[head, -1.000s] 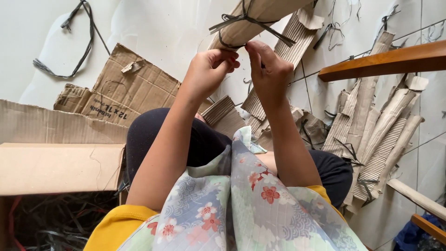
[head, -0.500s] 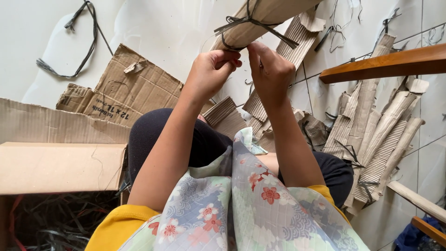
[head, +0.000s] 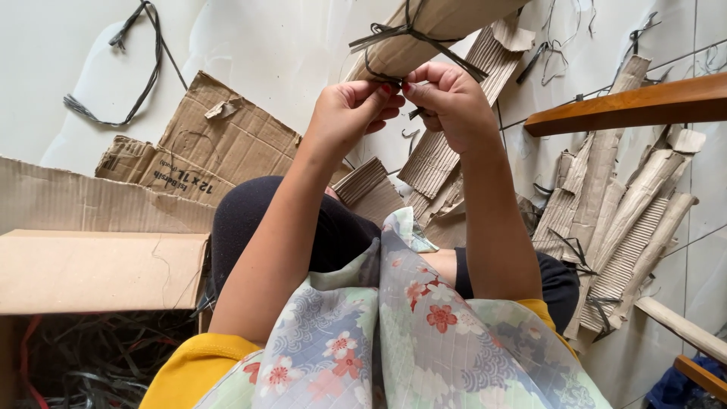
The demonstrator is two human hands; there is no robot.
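both hands — left hand (head: 350,113), right hand (head: 447,102) — pinch shut on black strap (head: 401,34) around cardboard roll (head: 435,26).

Matt brown corrugated cardboard roll (head: 424,34), bound with dark strap (head: 401,34) (probably plastic), above glossy floor tiles (head: 265,45).

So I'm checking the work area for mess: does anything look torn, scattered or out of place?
Yes. Torn corrugated cardboard pieces lie scattered on the white floor, with ragged edges, and a loose dark strap trails beside them. Rolled cardboard bundles lie piled unevenly on the right. Both hands, left hand and right hand, work a strap on a raised cardboard roll.
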